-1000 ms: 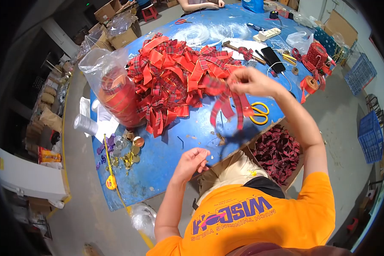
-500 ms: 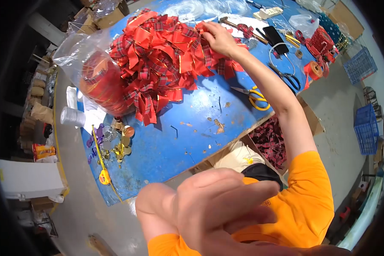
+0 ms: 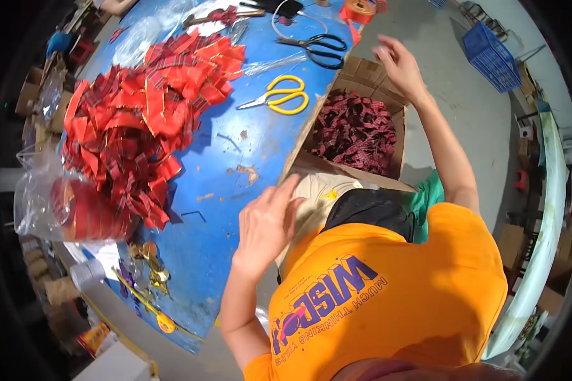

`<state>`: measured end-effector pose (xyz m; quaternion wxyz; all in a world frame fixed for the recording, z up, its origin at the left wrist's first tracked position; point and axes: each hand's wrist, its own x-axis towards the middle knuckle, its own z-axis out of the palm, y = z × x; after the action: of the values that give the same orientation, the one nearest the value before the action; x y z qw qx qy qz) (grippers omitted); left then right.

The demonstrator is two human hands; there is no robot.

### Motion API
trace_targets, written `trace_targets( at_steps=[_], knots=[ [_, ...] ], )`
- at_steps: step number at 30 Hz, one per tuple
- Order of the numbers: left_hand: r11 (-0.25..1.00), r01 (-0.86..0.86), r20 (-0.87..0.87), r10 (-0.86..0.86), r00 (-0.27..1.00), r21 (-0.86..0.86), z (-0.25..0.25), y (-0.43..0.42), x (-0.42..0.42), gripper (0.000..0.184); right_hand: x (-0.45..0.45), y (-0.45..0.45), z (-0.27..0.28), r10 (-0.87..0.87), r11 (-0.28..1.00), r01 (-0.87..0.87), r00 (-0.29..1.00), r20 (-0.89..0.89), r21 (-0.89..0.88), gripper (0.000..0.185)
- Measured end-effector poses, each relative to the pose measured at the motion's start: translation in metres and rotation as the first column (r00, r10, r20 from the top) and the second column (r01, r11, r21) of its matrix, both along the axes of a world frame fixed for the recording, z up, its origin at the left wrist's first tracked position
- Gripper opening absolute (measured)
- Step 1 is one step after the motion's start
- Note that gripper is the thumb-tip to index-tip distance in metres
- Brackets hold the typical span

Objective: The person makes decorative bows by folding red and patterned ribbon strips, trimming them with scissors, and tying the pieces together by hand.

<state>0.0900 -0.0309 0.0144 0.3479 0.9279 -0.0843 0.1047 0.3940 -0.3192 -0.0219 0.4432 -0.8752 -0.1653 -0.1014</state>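
Note:
My left hand [image 3: 265, 222] is over the near edge of the blue table [image 3: 216, 162], its fingers apart and nothing seen in it. Above the floor, just right of the open cardboard box [image 3: 356, 75], my right hand [image 3: 399, 65] is raised with fingers apart and empty. That box holds dark red plaid ribbon pieces [image 3: 356, 133]. A large pile of red and plaid ribbon bows [image 3: 140, 114] covers the table's left part. Yellow-handled scissors [image 3: 286, 95] lie between the pile and the box, with black-handled scissors [image 3: 324, 51] farther back.
A clear bag with red ribbon rolls [image 3: 89, 209] stands left of the pile. A tape measure [image 3: 165, 322] and a white spool [image 3: 87, 274] are near the table's left corner. A blue crate [image 3: 491, 57] sits on the floor at the right.
The view has swung right. My right hand has gone from the bow pile to beside the box. My left hand has moved from close to the camera to the table edge.

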Motion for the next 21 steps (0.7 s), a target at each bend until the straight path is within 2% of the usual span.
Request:
trace_targets(
  at_steps=[1,3,5,8,13,14,17,21],
  knots=[
    [0.995,-0.052,-0.009,0.053,0.999,0.086,-0.017,0.000,0.004,0.037,0.002,-0.031,-0.022,-0.028,0.998,0.032,0.997,-0.071,0.055,0.041],
    [0.991,-0.103,-0.035,0.106,0.994,0.086,-0.042,-0.005,0.012,0.037,-0.002,-0.066,-0.055,-0.079,0.979,0.126,0.958,-0.274,0.159,0.044],
    [0.985,-0.136,-0.022,0.139,0.990,0.108,-0.063,-0.012,0.021,0.036,-0.023,-0.087,-0.072,-0.115,0.936,0.267,0.848,-0.517,0.230,0.046],
    [0.969,-0.179,0.068,0.170,0.983,0.170,-0.086,-0.020,0.038,0.035,-0.031,-0.100,-0.099,-0.043,0.893,0.366,0.649,-0.760,0.261,0.048],
    [0.940,-0.246,0.152,0.214,0.965,0.236,-0.095,-0.026,0.066,0.034,-0.032,-0.099,-0.140,0.140,0.870,0.322,0.565,-0.813,0.374,0.044],
    [0.936,-0.264,0.127,0.240,0.962,0.232,-0.100,-0.027,0.070,0.033,-0.030,-0.098,-0.146,0.131,0.893,0.289,0.564,-0.815,0.344,0.044],
    [0.927,-0.302,0.244,0.246,0.938,0.225,-0.104,-0.029,0.084,0.032,-0.025,-0.093,-0.152,0.116,0.889,0.308,0.567,-0.815,0.340,0.041],
    [0.922,-0.318,0.218,0.271,0.938,0.221,-0.113,-0.033,0.094,0.033,-0.004,-0.079,-0.153,0.085,0.889,0.300,0.633,-0.770,0.345,0.041]
  ],
)
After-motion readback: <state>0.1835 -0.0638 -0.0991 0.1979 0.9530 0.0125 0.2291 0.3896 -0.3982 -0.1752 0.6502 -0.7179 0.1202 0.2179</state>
